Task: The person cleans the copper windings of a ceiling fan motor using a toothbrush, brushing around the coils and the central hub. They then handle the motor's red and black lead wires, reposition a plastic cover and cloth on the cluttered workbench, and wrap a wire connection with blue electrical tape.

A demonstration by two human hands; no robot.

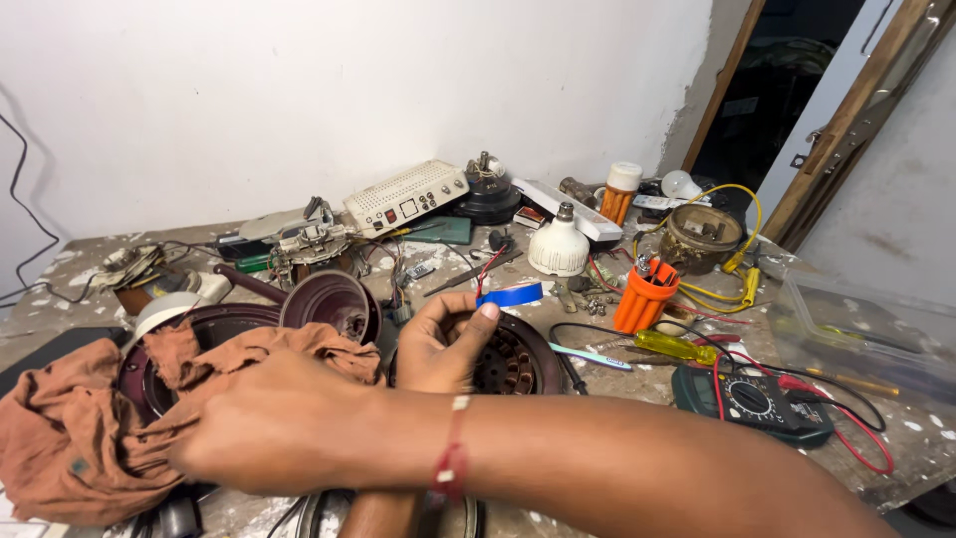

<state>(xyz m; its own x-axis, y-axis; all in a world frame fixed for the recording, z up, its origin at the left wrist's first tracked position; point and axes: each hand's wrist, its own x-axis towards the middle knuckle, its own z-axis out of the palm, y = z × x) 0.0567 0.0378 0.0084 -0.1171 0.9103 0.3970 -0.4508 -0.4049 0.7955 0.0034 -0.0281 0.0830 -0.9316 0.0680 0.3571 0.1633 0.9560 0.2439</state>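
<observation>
Our left hand (pixel 438 344) pinches the blue tape (pixel 509 295) just above the motor (pixel 518 364); our right hand (pixel 269 423) crosses over, gripping the brown cloth (pixel 70 438) at near left.

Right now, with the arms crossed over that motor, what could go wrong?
1. The left hand holds blue tape over the motor stator; the loose strip may stick to the fingers.
2. The right hand lies on the brown cloth; dragging it could snag nearby parts.
3. The crossed forearm could catch the multimeter leads.
</observation>
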